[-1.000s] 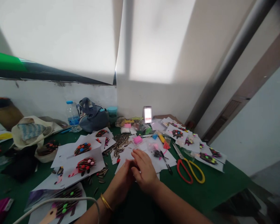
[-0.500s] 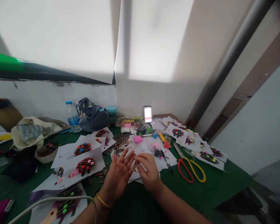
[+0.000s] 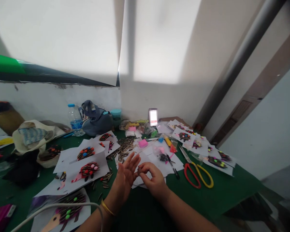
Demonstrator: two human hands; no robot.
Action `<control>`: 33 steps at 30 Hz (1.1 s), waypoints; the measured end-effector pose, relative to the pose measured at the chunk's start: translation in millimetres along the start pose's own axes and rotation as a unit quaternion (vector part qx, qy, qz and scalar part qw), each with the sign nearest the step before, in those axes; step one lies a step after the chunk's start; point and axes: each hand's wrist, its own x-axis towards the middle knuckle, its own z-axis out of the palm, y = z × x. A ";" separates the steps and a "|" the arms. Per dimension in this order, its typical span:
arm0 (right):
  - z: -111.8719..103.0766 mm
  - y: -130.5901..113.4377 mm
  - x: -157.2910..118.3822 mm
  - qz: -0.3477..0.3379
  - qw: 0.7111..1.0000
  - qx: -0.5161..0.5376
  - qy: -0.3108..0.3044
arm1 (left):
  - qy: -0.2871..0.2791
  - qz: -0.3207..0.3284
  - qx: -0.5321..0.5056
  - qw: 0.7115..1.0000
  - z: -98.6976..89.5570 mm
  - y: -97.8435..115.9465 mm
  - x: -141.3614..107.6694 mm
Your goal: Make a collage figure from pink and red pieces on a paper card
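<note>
One dark bit point(image 3: 139, 170), axis unclear, sits approx. lower centre of frame, pinched at R hand's point(image 3: 155, 181) upper-left fingertips, w/ L hand point(image 3: 124, 177) uncurled just left of it.

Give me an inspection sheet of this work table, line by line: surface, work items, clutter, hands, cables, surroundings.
Surface: green tablecloth, partly covered by white papers.
Work items: loose striped sunflower seeds heaped beyond the hands; hedgehog pictures on both sides; scissors with red and yellow handles, right of a black pen.
Clutter: water bottle, blue-grey bag and phone along the back.
Left hand: open, palm showing.
Right hand: fingertips together beside the left's fingers; whether they hold anything is unclear.
Cables: one pale cable, crossing over the bottom-left hedgehog sheet.
Surroundings: pale wall behind, white sheeting hanging above.
</note>
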 end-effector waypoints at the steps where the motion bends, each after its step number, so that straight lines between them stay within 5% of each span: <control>1: 0.3 1.4 -0.1 0.015 1.000 0.017 0.010 | -0.001 0.004 0.002 1.000 0.0 1.0 0.3; 5: 0.9 10.4 -0.1 0.059 0.992 0.099 0.058 | 0.009 -0.005 -0.010 1.000 2.9 5.0 0.6; 9: -4.7 12.8 2.5 -0.008 0.996 -0.012 0.090 | 0.028 -0.047 -0.037 0.998 7.5 5.9 -1.3; 14: -3.7 -0.9 -0.2 -0.157 0.967 -0.192 -0.051 | 0.051 -0.119 -0.103 0.986 4.1 8.4 -2.5; 21: 12.6 -19.3 -6.6 -0.240 0.923 -0.234 -0.187 | 0.022 -0.116 -0.148 0.982 -19.7 -19.3 5.8; 26: 10.2 -11.3 -2.4 -0.204 0.918 -0.310 -0.138 | -0.051 -0.179 -0.175 0.967 -18.7 -14.5 2.9; 30: 6.2 -12.9 -5.0 -0.235 0.916 -0.291 -0.144 | -0.051 -0.128 -0.155 0.978 -15.9 5.1 1.0; 33: 11.3 -18.7 -8.8 -0.288 0.904 -0.250 -0.191 | -0.048 -0.102 -0.160 0.981 -17.8 -3.3 1.6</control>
